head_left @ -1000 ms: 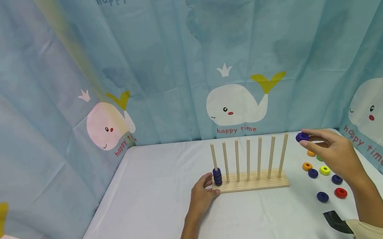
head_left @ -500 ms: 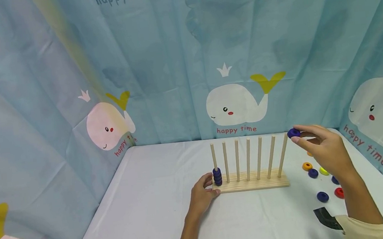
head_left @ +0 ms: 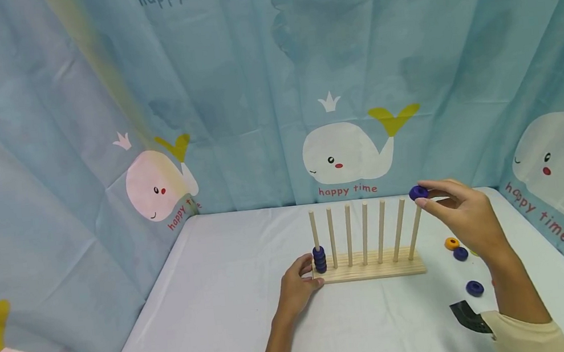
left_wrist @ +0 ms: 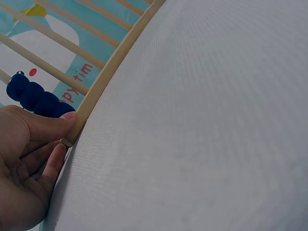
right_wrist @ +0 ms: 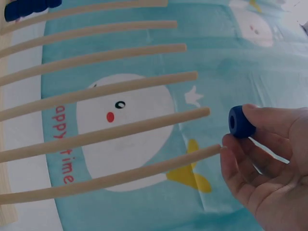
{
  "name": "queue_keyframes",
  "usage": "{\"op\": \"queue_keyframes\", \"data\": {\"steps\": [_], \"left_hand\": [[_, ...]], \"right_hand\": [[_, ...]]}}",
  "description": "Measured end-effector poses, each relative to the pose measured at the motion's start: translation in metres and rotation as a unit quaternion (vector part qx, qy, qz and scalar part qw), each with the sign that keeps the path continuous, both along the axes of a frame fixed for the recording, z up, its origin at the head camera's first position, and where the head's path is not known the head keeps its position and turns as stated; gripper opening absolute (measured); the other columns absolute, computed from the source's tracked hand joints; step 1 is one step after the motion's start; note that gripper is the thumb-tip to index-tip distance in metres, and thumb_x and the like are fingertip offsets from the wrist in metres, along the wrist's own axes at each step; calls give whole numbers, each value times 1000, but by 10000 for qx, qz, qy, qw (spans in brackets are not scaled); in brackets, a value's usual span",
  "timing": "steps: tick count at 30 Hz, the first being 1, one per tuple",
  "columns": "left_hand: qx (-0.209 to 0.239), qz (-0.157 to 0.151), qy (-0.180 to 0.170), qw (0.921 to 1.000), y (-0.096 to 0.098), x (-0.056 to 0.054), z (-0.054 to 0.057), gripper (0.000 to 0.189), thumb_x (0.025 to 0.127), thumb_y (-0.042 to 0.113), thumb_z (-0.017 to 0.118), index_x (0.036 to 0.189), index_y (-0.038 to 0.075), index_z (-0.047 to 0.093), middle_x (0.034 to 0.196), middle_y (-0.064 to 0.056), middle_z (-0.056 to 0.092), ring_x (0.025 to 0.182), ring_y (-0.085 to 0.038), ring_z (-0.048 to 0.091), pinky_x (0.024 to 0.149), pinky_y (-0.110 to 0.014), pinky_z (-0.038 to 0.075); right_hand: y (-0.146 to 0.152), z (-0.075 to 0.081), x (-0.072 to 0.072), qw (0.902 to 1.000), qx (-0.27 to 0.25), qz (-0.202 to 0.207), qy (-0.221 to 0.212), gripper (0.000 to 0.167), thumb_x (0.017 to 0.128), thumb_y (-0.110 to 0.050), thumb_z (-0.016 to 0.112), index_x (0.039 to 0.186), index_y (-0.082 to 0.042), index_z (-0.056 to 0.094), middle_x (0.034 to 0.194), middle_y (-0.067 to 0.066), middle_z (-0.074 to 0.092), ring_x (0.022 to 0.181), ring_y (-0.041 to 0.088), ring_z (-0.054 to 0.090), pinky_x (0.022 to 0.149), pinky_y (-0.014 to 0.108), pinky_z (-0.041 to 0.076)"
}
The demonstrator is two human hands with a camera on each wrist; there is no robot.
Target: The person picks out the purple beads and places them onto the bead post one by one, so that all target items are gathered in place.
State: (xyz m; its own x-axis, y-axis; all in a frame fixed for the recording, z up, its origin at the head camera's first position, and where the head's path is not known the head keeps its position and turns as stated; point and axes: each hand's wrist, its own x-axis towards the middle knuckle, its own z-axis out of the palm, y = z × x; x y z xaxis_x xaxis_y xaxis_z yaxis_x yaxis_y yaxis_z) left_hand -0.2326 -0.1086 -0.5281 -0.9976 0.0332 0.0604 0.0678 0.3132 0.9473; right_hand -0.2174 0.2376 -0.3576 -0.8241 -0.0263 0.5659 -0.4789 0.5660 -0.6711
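A wooden peg rack (head_left: pixel 369 272) with a row of upright pegs stands on the white table. Several dark blue beads (head_left: pixel 319 260) are stacked on its leftmost peg. My left hand (head_left: pixel 296 292) grips the left end of the base; the left wrist view has thumb and fingers (left_wrist: pixel 57 163) pinching its corner. Up at the rightmost peg's top, my right hand (head_left: pixel 467 217) pinches another blue bead (head_left: pixel 418 192) between thumb and fingers. In the right wrist view this bead (right_wrist: pixel 241 121) is just off the peg tips, its hole facing the pegs. A fingertip there is close to the nearest peg's tip.
Right of the rack lie loose beads: an orange bead (head_left: pixel 452 243), a blue bead (head_left: pixel 460 253) beside it, and another blue bead (head_left: pixel 474 288) nearer me. My right arm partly covers others. A whale-print curtain (head_left: pixel 239 163) surrounds the table (head_left: pixel 225 319).
My right hand has carried the blue bead left and slightly up, from above the loose beads to the rightmost peg's top. The left hand and the rack have stayed in place.
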Motion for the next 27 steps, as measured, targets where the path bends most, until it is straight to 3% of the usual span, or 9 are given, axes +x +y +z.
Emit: {"op": "queue_keyframes", "data": {"steps": [14,27], "left_hand": [[4,26,-6,10000,0,0,0,67,87,3,82,149,5,58,146,-15,64,131,-32,64,103,-39,59],[5,15,44,10000,0,0,0,66,87,3,82,148,4,58,145,-16,65,130,-33,64,102,-40,60]], "right_hand": [[-18,8,-4,9995,-94,297,112,42,97,-7,77,139,-5,69,123,9,67,100,-8,65,87,2,51],[-37,14,-11,9957,-256,863,231,38,96,-2,77,133,-4,72,120,8,68,100,-1,68,85,7,54]]}}
